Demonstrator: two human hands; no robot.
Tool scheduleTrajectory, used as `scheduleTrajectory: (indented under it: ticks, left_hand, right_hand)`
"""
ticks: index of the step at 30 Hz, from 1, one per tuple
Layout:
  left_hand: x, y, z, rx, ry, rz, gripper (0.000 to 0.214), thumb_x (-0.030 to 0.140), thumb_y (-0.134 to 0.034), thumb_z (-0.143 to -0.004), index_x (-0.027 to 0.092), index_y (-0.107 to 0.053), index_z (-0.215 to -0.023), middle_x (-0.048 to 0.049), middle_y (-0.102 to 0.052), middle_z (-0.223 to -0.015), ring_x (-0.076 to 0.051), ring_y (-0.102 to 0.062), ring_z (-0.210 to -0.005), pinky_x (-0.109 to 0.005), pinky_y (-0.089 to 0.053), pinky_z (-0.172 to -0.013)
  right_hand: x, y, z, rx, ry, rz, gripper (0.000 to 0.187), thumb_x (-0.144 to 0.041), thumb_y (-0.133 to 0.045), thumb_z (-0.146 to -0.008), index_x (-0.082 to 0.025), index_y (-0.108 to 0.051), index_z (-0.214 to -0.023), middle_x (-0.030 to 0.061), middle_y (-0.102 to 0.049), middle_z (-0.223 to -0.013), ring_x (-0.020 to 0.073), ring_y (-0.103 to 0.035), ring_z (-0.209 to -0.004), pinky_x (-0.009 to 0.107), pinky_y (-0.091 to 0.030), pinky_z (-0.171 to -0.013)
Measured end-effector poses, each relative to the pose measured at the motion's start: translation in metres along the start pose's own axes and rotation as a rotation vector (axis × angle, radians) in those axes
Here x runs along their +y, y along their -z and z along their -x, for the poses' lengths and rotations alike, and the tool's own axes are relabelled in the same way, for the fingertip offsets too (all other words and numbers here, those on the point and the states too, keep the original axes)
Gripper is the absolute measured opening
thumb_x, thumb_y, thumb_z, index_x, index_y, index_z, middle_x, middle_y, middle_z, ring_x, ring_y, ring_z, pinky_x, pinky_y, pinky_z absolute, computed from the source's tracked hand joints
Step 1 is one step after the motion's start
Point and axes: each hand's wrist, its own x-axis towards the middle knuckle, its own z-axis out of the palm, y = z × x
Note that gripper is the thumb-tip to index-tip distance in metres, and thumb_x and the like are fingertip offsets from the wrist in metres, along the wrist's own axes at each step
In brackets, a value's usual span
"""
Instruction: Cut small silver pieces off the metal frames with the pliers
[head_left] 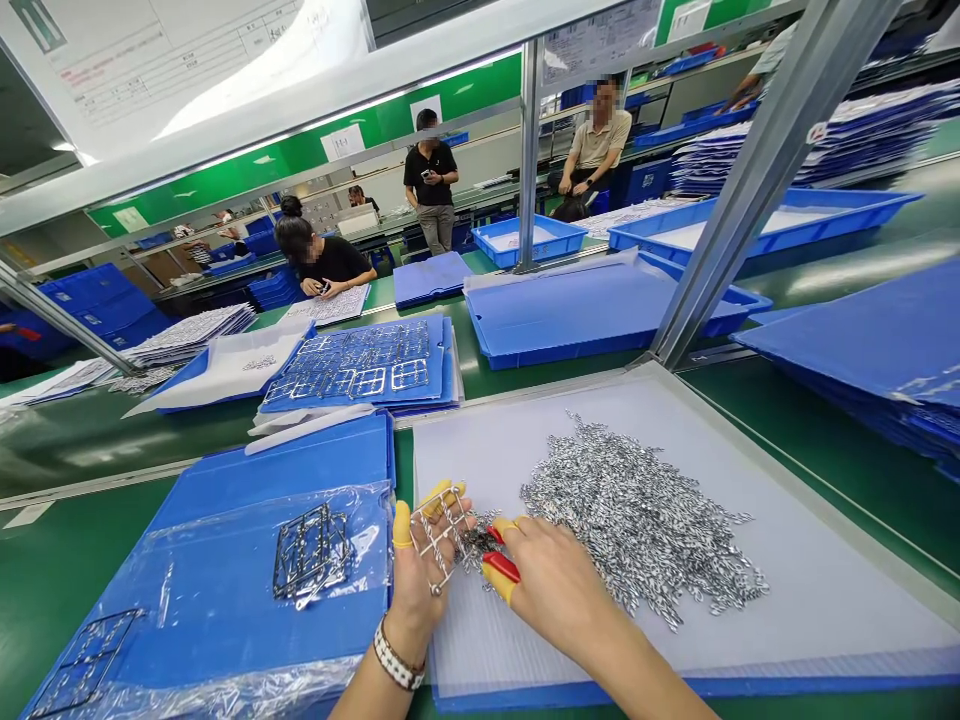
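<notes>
My left hand [424,590], with yellow finger cots, holds a small stamped metal lattice frame [442,530] upright against its fingers. My right hand [547,585], with yellow and red finger cots, sits just right of that frame, its fingertips apart beside a dark clump of metal bits [478,545]. A large pile of small silver metal pieces [637,520] spreads over a white corrugated sheet [817,590] on a blue-edged tray, right next to my right hand. Whether the clump touches the frame is hard to tell.
To the left, a blue tray [262,500] holds a clear plastic bag [225,590] with metal frames [311,552] inside. Farther off are blue trays, stacked sheets of frames, grey aluminium posts [765,170], and several co-workers at the green benches.
</notes>
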Motion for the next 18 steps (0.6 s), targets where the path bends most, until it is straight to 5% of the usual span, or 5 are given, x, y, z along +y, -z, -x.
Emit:
scheduleTrajectory:
  ticks: [18]
  left_hand:
    - [-0.0010,-0.0033,0.0031,0.053,-0.106,-0.076,0.056,0.060,-0.050,-0.081,0.015,-0.067,-0.110,-0.0148,-0.066,-0.115,-0.028,-0.061,-0.107,-0.043,-0.043,-0.099]
  right_hand:
    - [-0.0099,-0.0031,-0.0014,0.028,-0.002,0.007,0.019,-0.025,-0.051,-0.083,-0.017,-0.063,-0.095,0.0104,-0.067,-0.088,0.0258,-0.063,-0.083,0.034,-0.041,-0.070]
